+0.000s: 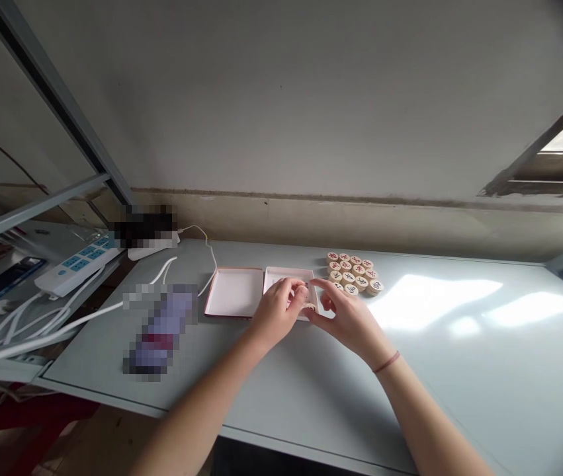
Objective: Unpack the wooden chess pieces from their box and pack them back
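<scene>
Left hand (277,311) curls over the white box base (288,281), its fingertips (300,285) drawn together near the far right corner. Looks like a pinch on something small, but the fingers cover it, so can't say for sure. Right hand (348,318) is open with the fingers spread, reaching in from the right, with no clear grip on anything. A round wooden piece (309,307) sits at the box's near right corner, between the hands. The other xiangqi pieces (353,273) lie in a tight flat cluster on the bench (460,396), just behind and right of the box, and the right hand blocks a few of them. The box lid (234,292) lies hollow side up, just left of the base.

Risks: the right hand works close to the cluster, so a stray knuckle could scatter it. Any piece knocked onto its edge could roll away. The light base could slide or tip if pressed at the rim.

Hidden: the hands block most of the box interior, so its contents can't be counted. Most characters are too small to read. Pixelated patches hide the long object (159,328) on the bench and the item behind the power strip (75,270).
</scene>
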The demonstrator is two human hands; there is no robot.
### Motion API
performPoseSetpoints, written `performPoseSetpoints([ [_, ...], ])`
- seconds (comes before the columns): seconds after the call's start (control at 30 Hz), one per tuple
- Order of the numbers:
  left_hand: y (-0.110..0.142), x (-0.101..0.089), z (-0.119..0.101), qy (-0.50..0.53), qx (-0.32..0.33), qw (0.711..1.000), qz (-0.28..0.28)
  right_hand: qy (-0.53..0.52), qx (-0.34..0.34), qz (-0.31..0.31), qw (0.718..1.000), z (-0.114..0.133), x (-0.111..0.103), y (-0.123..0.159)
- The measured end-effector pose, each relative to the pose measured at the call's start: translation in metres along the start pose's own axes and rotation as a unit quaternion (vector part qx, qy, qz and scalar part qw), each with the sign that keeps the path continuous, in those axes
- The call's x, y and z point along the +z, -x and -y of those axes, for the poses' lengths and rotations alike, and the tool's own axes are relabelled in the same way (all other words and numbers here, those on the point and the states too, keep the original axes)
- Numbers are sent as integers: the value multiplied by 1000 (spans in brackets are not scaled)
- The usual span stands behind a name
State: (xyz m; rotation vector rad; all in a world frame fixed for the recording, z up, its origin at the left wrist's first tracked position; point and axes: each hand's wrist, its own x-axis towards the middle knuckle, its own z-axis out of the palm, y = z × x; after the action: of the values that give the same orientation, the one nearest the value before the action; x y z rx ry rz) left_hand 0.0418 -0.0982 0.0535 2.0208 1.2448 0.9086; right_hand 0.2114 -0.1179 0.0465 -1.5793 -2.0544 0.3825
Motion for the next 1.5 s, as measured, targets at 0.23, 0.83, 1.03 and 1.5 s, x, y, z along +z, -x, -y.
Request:
performPoseSetpoints([
  [0.23, 2, 7, -1, 215, -88, 972, 29, 3, -70, -80, 994, 5, 1, 2],
  [0.83, 0, 6, 0, 140, -122, 983, -6, 79, 205, -51, 974, -55, -51, 10],
  [1.03, 3, 5, -4, 124, -108, 986, 38, 112, 234, 29, 965, -60, -41, 8],
  [1.5, 7, 21, 9, -33, 87, 996, 11, -151, 49, 16, 987, 9, -25, 2],
])
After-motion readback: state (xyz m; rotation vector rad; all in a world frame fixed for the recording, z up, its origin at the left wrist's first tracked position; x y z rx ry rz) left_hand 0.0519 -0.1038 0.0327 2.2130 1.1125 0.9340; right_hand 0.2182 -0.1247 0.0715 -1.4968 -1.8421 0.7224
